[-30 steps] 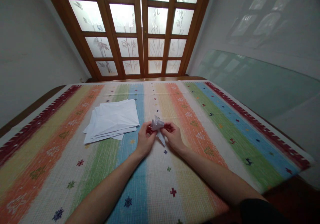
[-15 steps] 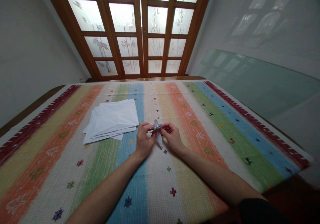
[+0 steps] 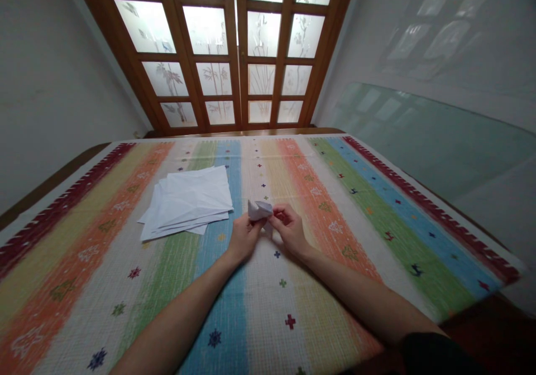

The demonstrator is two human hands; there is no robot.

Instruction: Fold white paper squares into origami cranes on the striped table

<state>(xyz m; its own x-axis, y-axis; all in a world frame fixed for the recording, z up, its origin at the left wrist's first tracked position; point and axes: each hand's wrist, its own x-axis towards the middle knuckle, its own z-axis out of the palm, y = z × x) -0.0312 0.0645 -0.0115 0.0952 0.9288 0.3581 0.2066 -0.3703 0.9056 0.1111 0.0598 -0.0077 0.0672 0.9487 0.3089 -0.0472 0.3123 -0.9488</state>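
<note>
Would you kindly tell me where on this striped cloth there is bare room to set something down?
The striped cloth is bare to the right of the right hand, out to its red border, and in the near left corner. Bare too is the far strip below the wooden doors. It is crowded mid-table: both hands grip the folded paper, the left hand beside the paper stack.

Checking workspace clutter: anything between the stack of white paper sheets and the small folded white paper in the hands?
Head view: only bare striped cloth between the white sheet stack and folded paper.
</note>
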